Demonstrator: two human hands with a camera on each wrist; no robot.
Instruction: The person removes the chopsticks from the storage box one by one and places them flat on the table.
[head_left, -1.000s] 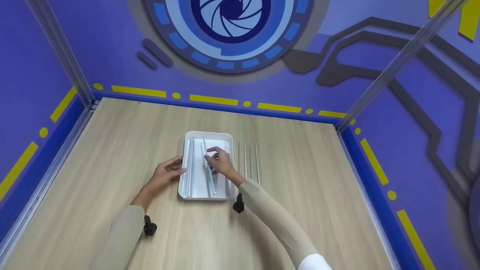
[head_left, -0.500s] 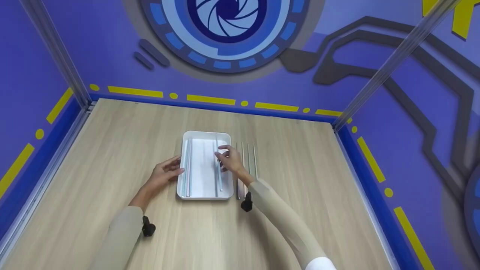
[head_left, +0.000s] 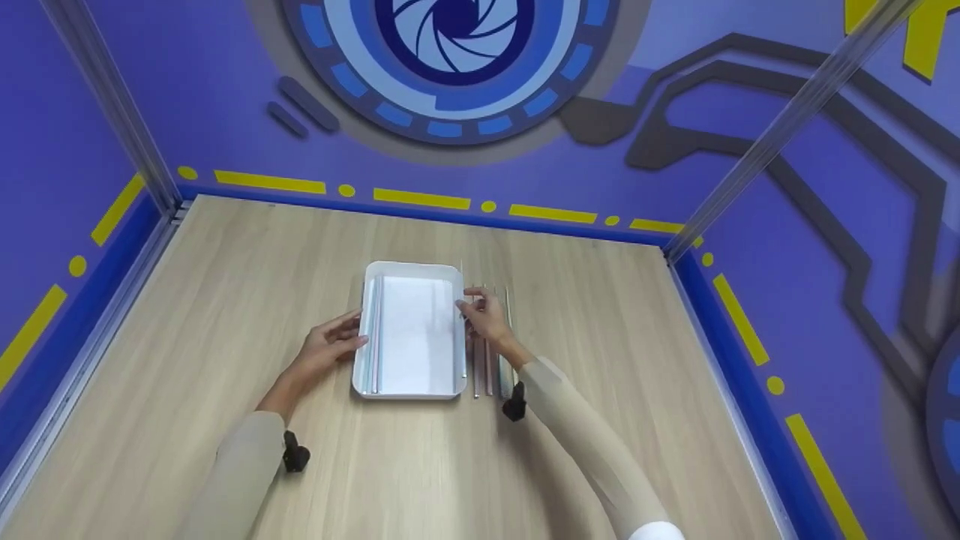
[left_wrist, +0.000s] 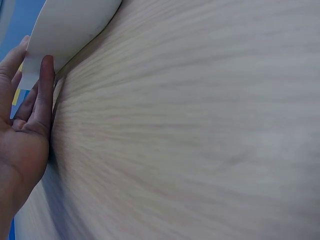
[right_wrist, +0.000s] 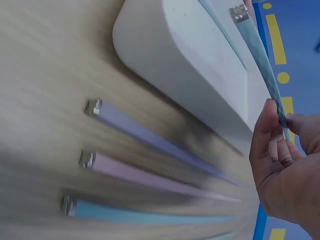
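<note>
A pale green chopstick (right_wrist: 260, 55) with a silvery end cap is pinched between the thumb and fingers of my right hand (head_left: 489, 321), held over the right rim of a white tray (head_left: 412, 330). Along the tray's left side lie several pale chopsticks (head_left: 376, 337). My left hand (head_left: 322, 351) touches the tray's left wall with its fingers fairly straight, as the left wrist view also shows. Just right of the tray, on the table, a purple chopstick (right_wrist: 145, 132), a pink chopstick (right_wrist: 142, 173) and a blue chopstick (right_wrist: 140, 212) lie side by side below my right hand.
Another greenish chopstick (right_wrist: 220, 236) is partly cut off at the bottom of the right wrist view. The wooden table (head_left: 600, 360) is bounded by blue-purple panels (head_left: 570, 187) at the back and both sides, with metal posts in the corners.
My right hand has moved rightward with the green chopstick, from above the tray's middle to its right rim, and the chopstick stands straighter. The left hand has stayed at the tray's left wall.
</note>
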